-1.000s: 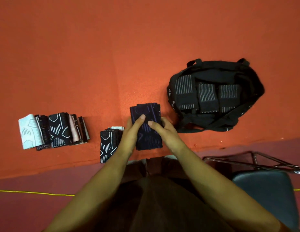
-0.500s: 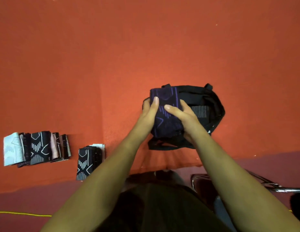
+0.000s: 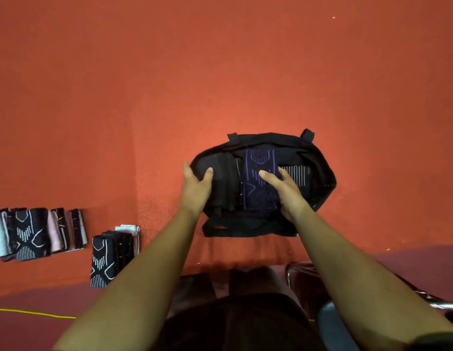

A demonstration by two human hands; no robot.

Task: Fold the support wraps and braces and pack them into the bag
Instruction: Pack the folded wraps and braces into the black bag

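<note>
A black tote bag (image 3: pixel 321 173) lies open on the orange surface, with folded grey-striped braces inside. A folded dark brace with purple lines (image 3: pixel 258 178) sits in the middle of the bag. My right hand (image 3: pixel 283 191) rests on this purple brace, fingers pressing its right side. My left hand (image 3: pixel 196 188) grips the bag's left rim, thumb inside on a folded striped brace (image 3: pixel 215 171). At the left, a short stack of folded black-and-white braces (image 3: pixel 109 257) and a longer row of folded braces (image 3: pixel 35 231) lie on the surface.
The orange surface ends near me at a darker maroon strip (image 3: pixel 43 300) with a yellow cord (image 3: pixel 30 312). A chair with a chrome frame (image 3: pixel 428 300) and dark seat stands at the lower right. My dark-clothed lap fills the bottom middle.
Both hands carried the purple-lined brace from in front of me to the right and set it into the bag. My left hand shifted off it to the bag's left rim.
</note>
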